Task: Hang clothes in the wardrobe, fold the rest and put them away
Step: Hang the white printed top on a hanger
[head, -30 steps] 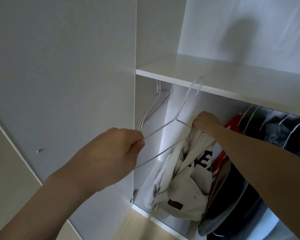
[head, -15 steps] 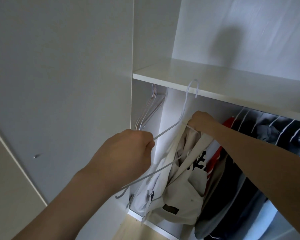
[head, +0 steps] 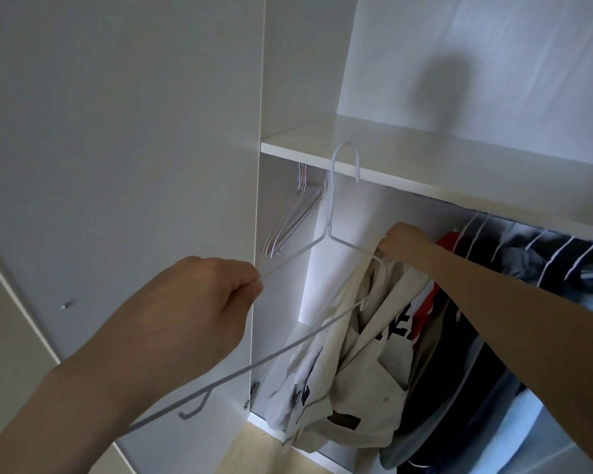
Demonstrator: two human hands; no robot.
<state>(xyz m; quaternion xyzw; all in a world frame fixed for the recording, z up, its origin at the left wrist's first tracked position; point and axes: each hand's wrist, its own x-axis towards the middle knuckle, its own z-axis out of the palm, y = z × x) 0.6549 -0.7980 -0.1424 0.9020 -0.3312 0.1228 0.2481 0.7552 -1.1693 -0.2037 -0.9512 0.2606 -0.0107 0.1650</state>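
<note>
**Hanger and jacket held at the wardrobe**

You are pinching the white wire hanger (head: 326,234) with your left hand (head: 199,302) at center frame, fingers curled round its shoulder. Your right hand (head: 403,241) is gripping the beige jacket (head: 363,364), hanging lower center, beside clothes (head: 514,302) crowding the wardrobe (head: 322,152) at right.

The hanger (head: 329,230) at the centre of the frame is white wire. The jacket (head: 353,364) below it is beige with dark block lettering and a brown patch. At right hang red, navy and grey clothes (head: 486,302) on white hangers. The wardrobe shelf (head: 425,159) is white.
</note>
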